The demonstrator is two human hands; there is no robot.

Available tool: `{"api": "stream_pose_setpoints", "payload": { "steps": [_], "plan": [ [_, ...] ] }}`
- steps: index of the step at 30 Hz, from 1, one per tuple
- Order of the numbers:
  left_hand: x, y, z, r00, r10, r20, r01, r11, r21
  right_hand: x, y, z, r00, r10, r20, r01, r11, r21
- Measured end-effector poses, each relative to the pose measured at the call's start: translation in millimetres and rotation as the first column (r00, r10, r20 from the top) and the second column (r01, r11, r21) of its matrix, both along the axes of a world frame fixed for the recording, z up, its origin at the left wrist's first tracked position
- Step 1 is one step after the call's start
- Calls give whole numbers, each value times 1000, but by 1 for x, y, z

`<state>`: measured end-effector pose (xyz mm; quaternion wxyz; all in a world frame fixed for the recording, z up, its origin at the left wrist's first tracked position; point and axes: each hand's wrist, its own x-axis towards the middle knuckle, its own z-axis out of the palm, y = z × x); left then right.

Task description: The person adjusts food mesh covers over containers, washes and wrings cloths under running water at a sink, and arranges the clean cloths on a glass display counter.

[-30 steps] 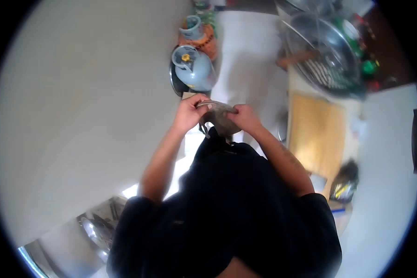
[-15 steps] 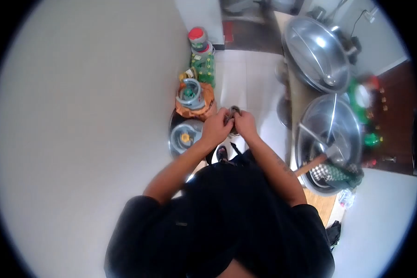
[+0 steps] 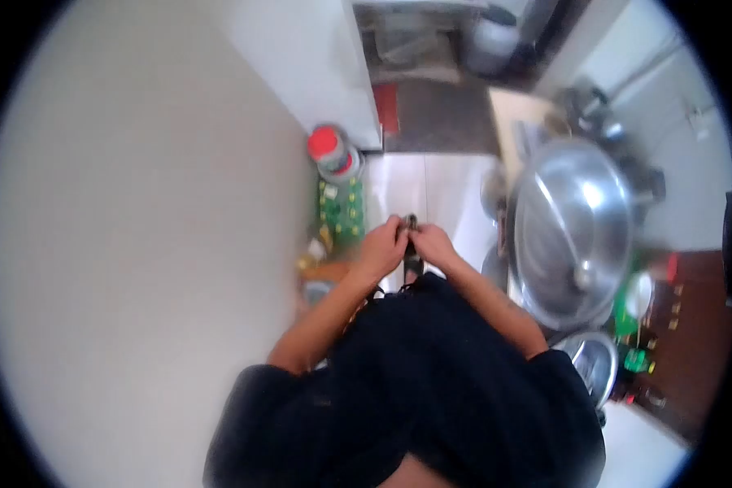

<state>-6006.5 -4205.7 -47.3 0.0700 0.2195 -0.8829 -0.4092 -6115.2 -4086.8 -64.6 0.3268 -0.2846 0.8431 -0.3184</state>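
Note:
My left hand (image 3: 385, 248) and my right hand (image 3: 433, 244) meet in front of my body at about waist height. The fingers of both are closed on a small, dark, brownish thing (image 3: 411, 224) between them. Blur and the fingers hide most of it, so I cannot make out its kind. Below the hands, part of a foot in a dark shoe (image 3: 413, 267) shows on the pale tiled floor (image 3: 398, 183).
At right, a counter holds a big steel basin (image 3: 525, 236) with a long-handled ladle (image 3: 583, 275) inside and a second steel basin (image 3: 614, 362) nearer me. Along the left wall stand a red-lidded jar (image 3: 327, 145), packed green bottles (image 3: 342, 207) and a partly hidden gas cylinder (image 3: 317, 289).
I have moved forward along the passage; the basins, bottles and gas cylinder now sit lower in view. Both hands stay together on the small dark thing.

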Motion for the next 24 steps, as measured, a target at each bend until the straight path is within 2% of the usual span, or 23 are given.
{"api": "stream_pose_setpoints", "payload": {
  "steps": [3, 4, 5, 7, 8, 9, 11, 13, 15, 17, 19, 21, 22, 24],
  "plan": [
    [-84, -53, 7, 999, 22, -37, -18, 993, 121, -90, -47, 19, 982, -52, 183, 45, 998, 41],
    [-112, -68, 8, 995, 39, -96, -22, 986, 166, -121, -59, 9, 998, 35, 57, -30, 997, -73],
    [-137, -81, 10, 994, 47, -103, -29, 986, 164, -150, -70, -1, 998, 43, 50, -39, 996, -75],
    [-194, -106, 29, 991, -2, -134, 28, 982, 187, -202, -100, 7, 932, -191, 307, 260, 944, -202],
    [-221, -115, 42, 994, -30, -108, 55, 970, 239, -224, -108, 20, 835, -238, 496, 378, 903, -204],
    [-253, -130, 32, 988, -48, -149, 76, 979, 188, -256, -118, 7, 764, -226, 604, 438, 870, -229],
    [-314, -158, 41, 981, -126, -150, 148, 978, 147, -305, -136, 15, 584, -213, 783, 607, 756, -247],
    [-384, -184, 41, 966, -221, -136, 240, 959, 148, -361, -150, 31, 531, -125, 838, 634, 715, -295],
    [-459, -202, 48, 926, -363, -102, 374, 918, 131, -417, -161, 34, 527, -239, 815, 707, 656, -264],
    [-533, -210, 44, 876, -436, -203, 466, 876, 128, -469, -170, 38, 542, -332, 772, 769, 567, -295],
    [-609, -222, 47, 859, -507, -79, 510, 830, 226, -522, -178, 51, 554, -389, 736, 770, 575, -275],
    [-677, -235, 48, 833, -548, -82, 529, 744, 408, -580, -181, 34, 520, -388, 761, 819, 480, -314],
    [-705, -239, 61, 817, -576, 43, 473, 710, 523, -605, -183, 41, 515, -432, 741, 828, 475, -298],
    [-761, -250, 58, 788, -615, 5, 540, 696, 472, -651, -195, 50, 511, -513, 690, 844, 453, -288]
  ]
}}
